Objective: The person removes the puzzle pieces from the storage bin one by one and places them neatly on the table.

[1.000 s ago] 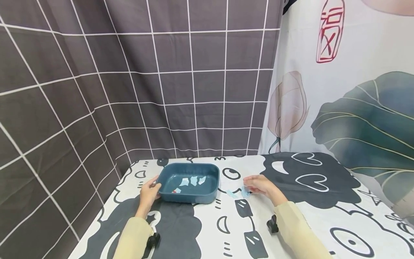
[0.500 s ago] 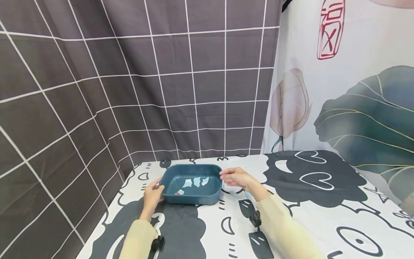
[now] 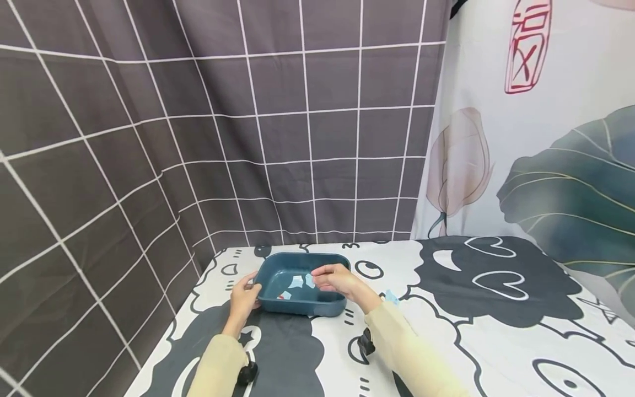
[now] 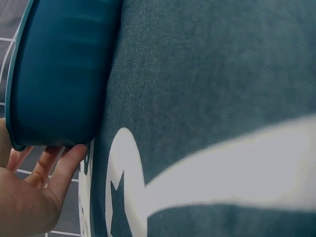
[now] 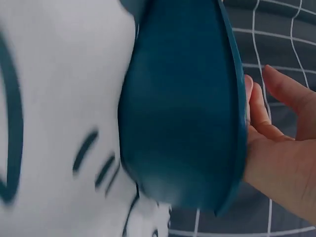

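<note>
A blue-green plastic basin stands on the patterned cloth. My left hand grips its left end; in the left wrist view, fingers lie against the outer wall. My right hand is over the basin's right part, palm inward. In the right wrist view its thumb stands apart from the fingers, whose tips are partly hidden behind the rim. Inside the basin lie a pale scrap, a second pale scrap beside the right fingertips, and a scrap with a red patch.
A light blue scrap lies on the cloth right of my right wrist. A dark grid-patterned curtain hangs behind the basin, and a white floral curtain hangs at the right.
My right hand has moved left from the blue scraps on the cloth, past the basin's right rim, to over its inside. My left hand keeps its hold; the view has shifted slightly.
</note>
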Available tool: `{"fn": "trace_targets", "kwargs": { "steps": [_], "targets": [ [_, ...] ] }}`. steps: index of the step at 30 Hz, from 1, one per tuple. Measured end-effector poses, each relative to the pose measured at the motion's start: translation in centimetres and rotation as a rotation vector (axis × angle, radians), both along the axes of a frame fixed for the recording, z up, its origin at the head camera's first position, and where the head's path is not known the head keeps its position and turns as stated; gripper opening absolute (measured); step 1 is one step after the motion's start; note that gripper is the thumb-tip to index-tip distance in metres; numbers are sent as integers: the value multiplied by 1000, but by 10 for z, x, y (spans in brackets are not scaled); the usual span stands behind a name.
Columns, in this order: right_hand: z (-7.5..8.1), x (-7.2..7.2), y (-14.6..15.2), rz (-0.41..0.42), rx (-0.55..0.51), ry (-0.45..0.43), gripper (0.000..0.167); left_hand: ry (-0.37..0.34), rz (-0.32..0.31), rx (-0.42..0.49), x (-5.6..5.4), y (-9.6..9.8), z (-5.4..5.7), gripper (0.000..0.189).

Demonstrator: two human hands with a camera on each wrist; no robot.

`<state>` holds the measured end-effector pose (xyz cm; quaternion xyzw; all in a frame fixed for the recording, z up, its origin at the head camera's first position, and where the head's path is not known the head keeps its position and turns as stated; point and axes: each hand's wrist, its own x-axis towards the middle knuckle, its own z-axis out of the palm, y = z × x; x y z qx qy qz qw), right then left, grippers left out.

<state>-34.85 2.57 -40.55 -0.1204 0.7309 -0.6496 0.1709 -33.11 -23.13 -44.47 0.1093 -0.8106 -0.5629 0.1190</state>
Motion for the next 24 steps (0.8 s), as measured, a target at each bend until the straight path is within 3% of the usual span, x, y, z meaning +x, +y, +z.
{"fn": "trace_targets", "kwargs": {
  "steps": [5,13,19,20,22,24],
  "targets": [
    [-9,0,-12,6,-4,-23,38,6,-21,3,-3,7,-3,47],
    [-22,-15,-38,-29,111,-26,32,7,-14,-7,-3,3,-4,47],
    [-27,-16,-59,-31,159,-18,27,9,-15,-6,0,2,-5,47],
    [-41,-29,-62,-16,147,-10,26,11,-13,-4,0,1,-5,47],
    [-46,-34,-64,3,155,51,25,12,-9,-4,0,1,-4,47],
    [-79,-67,-69,50,134,93,24,14,-6,-4,-1,0,-3,46]
  ]
}}
